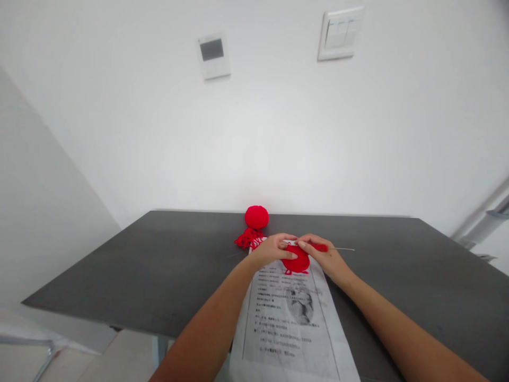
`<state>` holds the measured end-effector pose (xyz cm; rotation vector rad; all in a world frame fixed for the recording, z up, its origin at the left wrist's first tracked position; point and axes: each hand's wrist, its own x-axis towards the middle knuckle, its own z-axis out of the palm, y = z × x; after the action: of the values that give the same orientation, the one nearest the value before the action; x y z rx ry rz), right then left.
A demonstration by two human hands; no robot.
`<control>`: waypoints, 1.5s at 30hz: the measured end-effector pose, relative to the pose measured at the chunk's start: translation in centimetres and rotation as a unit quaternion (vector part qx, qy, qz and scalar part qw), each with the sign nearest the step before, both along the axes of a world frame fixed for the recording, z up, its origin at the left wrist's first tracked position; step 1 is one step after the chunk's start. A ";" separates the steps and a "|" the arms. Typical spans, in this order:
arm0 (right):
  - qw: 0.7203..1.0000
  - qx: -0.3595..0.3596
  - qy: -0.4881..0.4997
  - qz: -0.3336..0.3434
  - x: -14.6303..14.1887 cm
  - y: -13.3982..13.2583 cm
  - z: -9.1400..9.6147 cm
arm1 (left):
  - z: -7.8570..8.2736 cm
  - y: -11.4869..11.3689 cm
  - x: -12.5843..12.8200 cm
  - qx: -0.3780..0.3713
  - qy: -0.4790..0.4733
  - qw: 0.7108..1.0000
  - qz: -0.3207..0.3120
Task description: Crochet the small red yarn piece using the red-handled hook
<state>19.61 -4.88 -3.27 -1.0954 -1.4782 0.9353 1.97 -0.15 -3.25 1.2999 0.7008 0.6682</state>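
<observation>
A small rounded piece of red crochet work (296, 261) is pinched between the thumb and fingers of my left hand (276, 249). My right hand (317, 249) closes around a crochet hook (320, 247) with a red handle; its thin metal shaft sticks out to the right. Both hands meet at the top edge of the red piece, where fingers hide the hook's working tip. Loose red yarn (249, 239) lies tangled just beyond my left hand, and a red yarn ball (256, 217) sits behind it.
Beneath the hands lies a printed sheet (292, 345) with text and a grey picture, reaching toward my body. The dark grey table (159, 270) stands against a white wall. A light switch (341, 33) and a small panel with a dark screen (213, 55) are mounted above.
</observation>
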 end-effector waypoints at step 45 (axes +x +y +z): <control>0.960 -0.170 0.133 0.180 0.0 -0.5 0.3 | 3.5 -0.5 -2.3 -0.090 -0.329 0.936 0.085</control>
<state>19.63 -5.42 -2.98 -0.9050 -1.3429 1.5763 -0.30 -0.67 0.26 0.7722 0.3089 1.0854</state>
